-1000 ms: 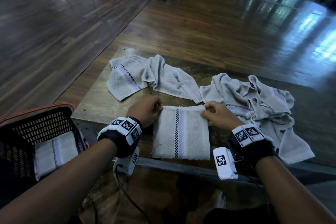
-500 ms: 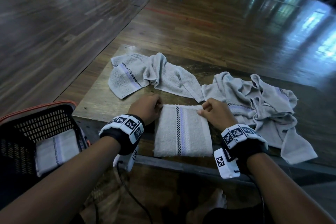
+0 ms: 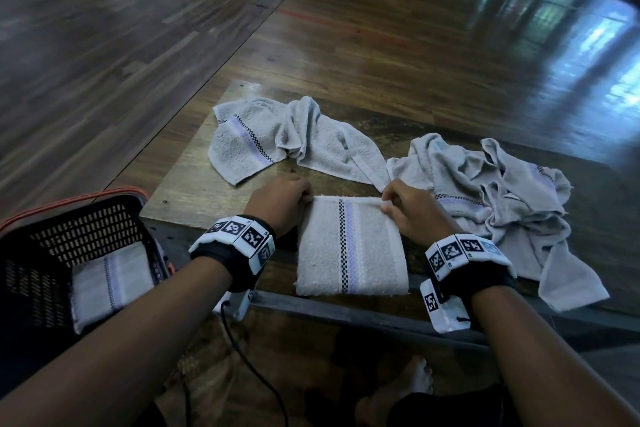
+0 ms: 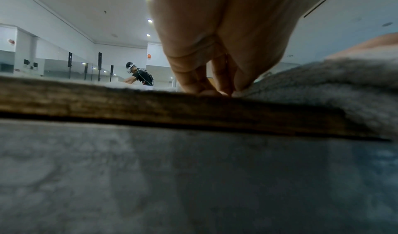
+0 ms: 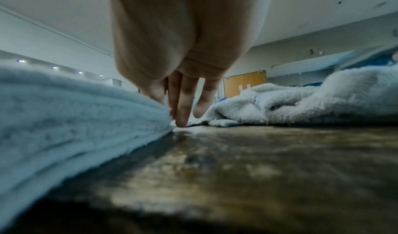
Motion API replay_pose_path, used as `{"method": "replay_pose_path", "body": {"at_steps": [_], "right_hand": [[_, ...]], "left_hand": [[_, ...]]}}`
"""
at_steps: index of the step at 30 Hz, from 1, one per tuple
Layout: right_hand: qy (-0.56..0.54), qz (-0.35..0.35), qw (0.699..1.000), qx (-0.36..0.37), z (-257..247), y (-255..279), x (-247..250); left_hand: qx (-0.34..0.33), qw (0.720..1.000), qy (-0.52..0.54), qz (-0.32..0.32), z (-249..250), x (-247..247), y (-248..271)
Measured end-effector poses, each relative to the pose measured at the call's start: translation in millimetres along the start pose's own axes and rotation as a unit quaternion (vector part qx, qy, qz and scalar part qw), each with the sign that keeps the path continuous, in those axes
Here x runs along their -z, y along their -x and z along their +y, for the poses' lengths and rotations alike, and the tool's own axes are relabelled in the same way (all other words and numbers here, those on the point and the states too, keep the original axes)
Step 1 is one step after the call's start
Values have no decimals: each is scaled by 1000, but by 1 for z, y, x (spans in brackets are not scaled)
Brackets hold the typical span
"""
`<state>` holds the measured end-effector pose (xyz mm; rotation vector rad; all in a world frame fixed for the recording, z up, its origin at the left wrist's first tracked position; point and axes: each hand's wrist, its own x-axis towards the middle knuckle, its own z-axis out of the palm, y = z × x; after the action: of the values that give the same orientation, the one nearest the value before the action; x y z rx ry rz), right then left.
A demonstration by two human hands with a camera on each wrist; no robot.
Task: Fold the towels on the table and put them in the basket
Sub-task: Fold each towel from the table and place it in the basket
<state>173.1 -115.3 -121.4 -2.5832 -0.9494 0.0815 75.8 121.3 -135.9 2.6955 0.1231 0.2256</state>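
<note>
A grey folded towel (image 3: 349,246) with a checkered and lilac stripe lies flat at the table's near edge. My left hand (image 3: 284,198) holds its far left corner with curled fingers; in the left wrist view the fingertips (image 4: 215,88) meet at the towel's edge (image 4: 323,87). My right hand (image 3: 408,208) pinches the far right corner, thumb on top. In the right wrist view its fingers (image 5: 181,111) reach down beside the folded layers (image 5: 64,110). A black basket (image 3: 69,236) with an orange rim stands at the left and holds another folded towel (image 3: 110,281).
One crumpled towel (image 3: 277,142) lies at the back left of the wooden table (image 3: 194,194). A bigger heap of towels (image 3: 491,191) sits to the right, close to my right hand. A cable hangs below my left wrist. Polished wooden floor surrounds the table.
Both hands stay at the folded towel's far corners. The right hand has edged slightly inward along the far edge. The towel has not moved.
</note>
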Motion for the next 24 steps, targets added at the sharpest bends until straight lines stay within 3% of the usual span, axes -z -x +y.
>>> {"method": "replay_pose_path", "body": {"at_steps": [7, 14, 18, 20, 24], "right_hand": [[-50, 34, 997, -53, 1, -4, -5], [76, 49, 993, -77, -11, -8, -10], [203, 85, 975, -23, -27, -5, -16], [271, 45, 962, -8, -37, -3, -19], [285, 10, 957, -41, -49, 8, -24]], "left_hand": [[1, 1000, 14, 16, -2, 0, -2], [26, 999, -4, 19, 0, 0, -2], [-92, 991, -17, 96, 21, 2, 16], [-120, 989, -67, 55, 34, -5, 26], [-42, 992, -115, -37, 37, -26, 36]]}}
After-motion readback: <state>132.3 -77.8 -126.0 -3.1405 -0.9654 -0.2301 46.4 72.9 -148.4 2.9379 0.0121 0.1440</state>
